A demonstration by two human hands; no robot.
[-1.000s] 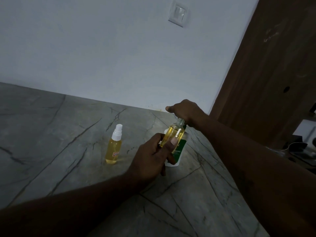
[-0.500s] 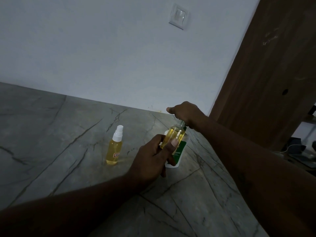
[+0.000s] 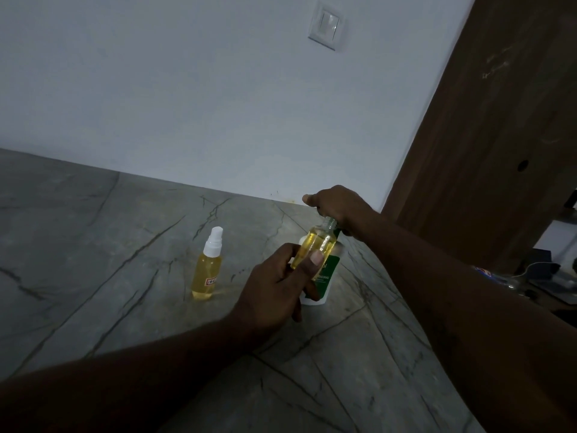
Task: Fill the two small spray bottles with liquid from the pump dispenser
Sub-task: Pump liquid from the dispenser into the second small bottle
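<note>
Low in the centre of the frame, over a grey veined counter [image 3: 93,245], the left hand [image 3: 274,289] pinches an uncapped spray bottle [image 3: 315,245] of yellow liquid, tilted with its neck up and to the right. Just behind it stands the white, green-labelled pump dispenser [image 3: 326,276]; the right hand [image 3: 337,204] has its grip curled over the top. Left of them, apart, a second spray bottle [image 3: 207,267] stands upright with a white cap. A light switch [image 3: 326,25] sits on the far wall.

The pump dispenser [image 3: 312,300] carries a green label [image 3: 327,274] reading "RIGINAL".
</note>
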